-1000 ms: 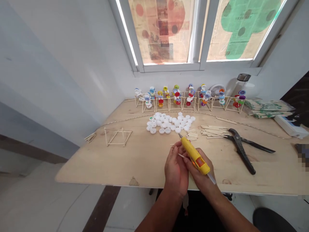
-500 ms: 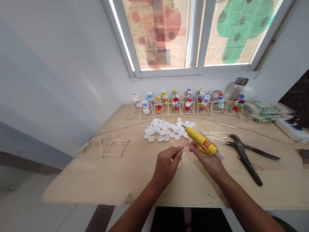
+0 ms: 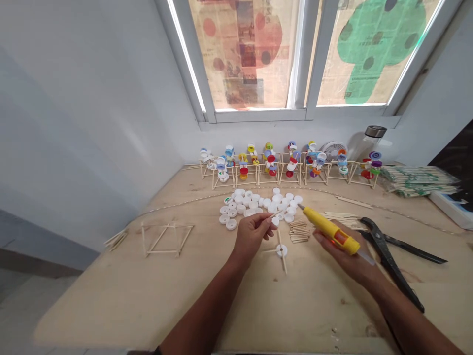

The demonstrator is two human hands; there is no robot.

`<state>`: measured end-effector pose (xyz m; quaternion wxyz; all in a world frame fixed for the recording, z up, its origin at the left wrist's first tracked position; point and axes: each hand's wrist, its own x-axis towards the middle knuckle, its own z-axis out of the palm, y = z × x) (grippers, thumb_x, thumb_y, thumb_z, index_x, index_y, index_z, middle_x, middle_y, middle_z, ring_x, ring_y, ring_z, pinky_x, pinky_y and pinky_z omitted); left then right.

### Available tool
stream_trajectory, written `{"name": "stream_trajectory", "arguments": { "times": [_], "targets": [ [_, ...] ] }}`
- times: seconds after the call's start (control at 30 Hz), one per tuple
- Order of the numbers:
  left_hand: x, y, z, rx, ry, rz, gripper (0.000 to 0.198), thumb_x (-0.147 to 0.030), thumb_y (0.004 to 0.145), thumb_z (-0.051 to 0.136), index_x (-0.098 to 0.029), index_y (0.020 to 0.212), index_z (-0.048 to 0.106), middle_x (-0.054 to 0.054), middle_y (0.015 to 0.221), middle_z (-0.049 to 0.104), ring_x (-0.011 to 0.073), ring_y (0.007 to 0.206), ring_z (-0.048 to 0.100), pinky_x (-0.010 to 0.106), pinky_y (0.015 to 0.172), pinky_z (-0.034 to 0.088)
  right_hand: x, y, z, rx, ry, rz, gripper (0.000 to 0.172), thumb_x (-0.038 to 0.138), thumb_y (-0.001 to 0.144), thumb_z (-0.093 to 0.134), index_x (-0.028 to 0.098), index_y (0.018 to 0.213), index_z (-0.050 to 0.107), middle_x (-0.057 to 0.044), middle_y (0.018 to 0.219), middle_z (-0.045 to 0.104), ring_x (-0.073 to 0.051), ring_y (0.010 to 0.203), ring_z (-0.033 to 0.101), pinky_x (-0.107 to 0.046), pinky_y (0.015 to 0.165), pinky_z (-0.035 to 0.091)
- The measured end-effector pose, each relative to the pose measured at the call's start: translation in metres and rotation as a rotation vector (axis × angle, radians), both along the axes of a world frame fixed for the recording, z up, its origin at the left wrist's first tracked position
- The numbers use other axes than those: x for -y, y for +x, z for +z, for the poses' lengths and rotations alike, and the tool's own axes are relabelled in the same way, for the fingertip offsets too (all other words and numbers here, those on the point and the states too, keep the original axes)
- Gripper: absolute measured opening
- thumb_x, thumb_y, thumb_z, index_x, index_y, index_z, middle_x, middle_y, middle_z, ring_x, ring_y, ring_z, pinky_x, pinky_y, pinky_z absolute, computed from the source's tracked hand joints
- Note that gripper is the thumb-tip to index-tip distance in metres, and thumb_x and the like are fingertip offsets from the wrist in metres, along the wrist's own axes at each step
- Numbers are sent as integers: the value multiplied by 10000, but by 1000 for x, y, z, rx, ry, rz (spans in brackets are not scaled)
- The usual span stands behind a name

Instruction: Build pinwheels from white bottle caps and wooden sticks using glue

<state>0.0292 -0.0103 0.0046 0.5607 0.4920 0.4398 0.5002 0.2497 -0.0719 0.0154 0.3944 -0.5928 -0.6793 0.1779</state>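
My left hand [image 3: 253, 235] is shut on a thin wooden stick [image 3: 272, 215], which points up and right toward the white bottle caps [image 3: 246, 207] heaped on the plywood tabletop [image 3: 236, 301]. My right hand [image 3: 342, 254] grips a yellow hot glue gun [image 3: 330, 232], its metal nozzle pointing up and left. Between my hands, a white bottle cap [image 3: 281, 250] lies on the board, joined to crossed wooden sticks [image 3: 283, 259]. Neither hand touches it. A small pile of short sticks [image 3: 299, 231] lies just left of the glue gun's tip.
Black-handled metal snips [image 3: 388, 256] lie right of my right hand. A square stick frame [image 3: 166, 240] lies on the left. Along the back stand several stick frames with colored caps [image 3: 269, 165], a small fan [image 3: 333, 150], a glass bottle [image 3: 371, 145] and bundled sticks [image 3: 417, 180].
My hands have moved apart, with the glue gun carried to the right. The cap with crossed sticks now shows on the board between them. The view has shifted slightly.
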Motion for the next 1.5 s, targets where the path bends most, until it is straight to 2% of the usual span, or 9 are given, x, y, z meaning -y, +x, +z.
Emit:
{"name": "stream_trajectory", "arguments": {
  "times": [0.13, 0.27, 0.47, 0.77, 0.83, 0.93, 1.1, 1.27, 1.5],
  "targets": [
    [-2, 0, -2, 71, -40, -3, 279, -342, 657, 675, -116, 818, 701, 50, 601, 657, 100, 475, 532, 211, 441, 414, -3, 44, 0, 397, 262, -14, 139, 327, 830, 533, 194, 802, 562, -14, 670, 595, -149, 568, 532, -256, 525, 386],
    [-1, 0, -4, 103, -58, -15, 273, -364, 668, 674, -114, 773, 710, 53, 611, 653, 96, 485, 524, 213, 446, 411, -5, 43, -3, 582, 487, 72, 122, 226, 861, 470, 161, 881, 571, -98, 823, 642, -211, 760, 586, -313, 667, 419],
    [0, -4, -9, 117, -88, -22, 235, -290, 651, 697, -119, 813, 694, 53, 659, 674, 101, 529, 554, 219, 497, 437, -8, 22, -5, 537, 534, 152, 159, 206, 883, 426, 148, 945, 560, -114, 845, 646, -215, 775, 589, -328, 674, 436],
    [2, -6, -8, 175, -145, -30, 285, -331, 646, 690, -129, 831, 611, 58, 658, 684, 124, 520, 588, 223, 481, 430, 6, 91, 14, 667, 569, 113, 179, 229, 883, 435, 186, 980, 579, -107, 890, 660, -232, 817, 604, -367, 716, 451],
    [2, -6, -7, 180, -149, -42, 293, -341, 643, 690, -129, 825, 600, 59, 654, 683, 121, 512, 584, 222, 476, 426, 8, 109, 24, 716, 580, 66, 202, 284, 894, 417, 194, 961, 584, -118, 887, 652, -240, 816, 596, -383, 716, 444],
    [2, -5, -7, 176, -136, -46, 286, -345, 638, 692, -133, 806, 597, 50, 639, 677, 114, 506, 577, 217, 473, 422, 3, 122, 38, 740, 582, -234, 253, 382, 881, 433, 187, 914, 592, -137, 834, 625, -259, 780, 571, -399, 692, 410],
    [1, -5, -8, 138, -101, 23, 270, -342, 621, 697, -134, 768, 604, 33, 640, 665, 96, 493, 554, 208, 463, 416, -16, 76, 28, 404, 479, -616, 301, 471, 819, 509, 196, 703, 546, -49, 612, 528, -163, 555, 482, -316, 550, 369],
    [0, -7, -12, 74, -68, 45, 253, -322, 616, 696, -131, 753, 599, 30, 624, 661, 97, 483, 550, 196, 435, 395, -21, -3, -5, -123, 184, -293, 251, 443, 768, 591, 193, 774, 567, -15, 672, 588, -153, 578, 537, -263, 530, 408],
    [0, -8, -13, -37, -9, 97, 209, -303, 643, 667, -136, 747, 598, 19, 613, 649, 86, 466, 523, 184, 417, 378, -16, -41, -22, -133, 24, 24, 192, 373, 784, 573, 198, 706, 562, 4, 640, 566, -139, 583, 521, -241, 535, 390]
  ]
}}
